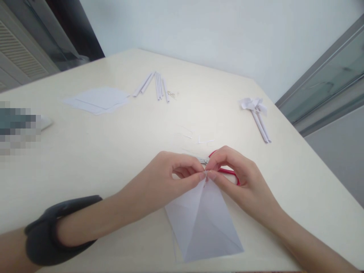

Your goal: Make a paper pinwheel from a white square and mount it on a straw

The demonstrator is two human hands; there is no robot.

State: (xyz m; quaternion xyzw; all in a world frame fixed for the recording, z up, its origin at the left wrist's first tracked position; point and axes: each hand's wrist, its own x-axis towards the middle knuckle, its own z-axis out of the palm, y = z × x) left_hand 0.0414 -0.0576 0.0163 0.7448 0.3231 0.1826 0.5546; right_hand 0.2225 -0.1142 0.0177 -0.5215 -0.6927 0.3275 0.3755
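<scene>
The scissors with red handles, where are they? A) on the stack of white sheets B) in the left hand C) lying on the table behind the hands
C: the scissors lie on the table just behind both hands, whose fingers pinch the folded paper.

A plain office or meeting room is showing here, set up for paper craft. A large cream surface [85,159] is filling most of the view, running to a bare pale wall [199,30]. A grey-framed glass partition [327,83] is standing at the right, and a slatted vent panel [17,57] is sitting at the far left. Lying on the surface are a stack of white sheets [98,100], a row of rolled paper sticks [155,85], finished paper pinwheels [256,112] and red-handled scissors [224,170].
</scene>
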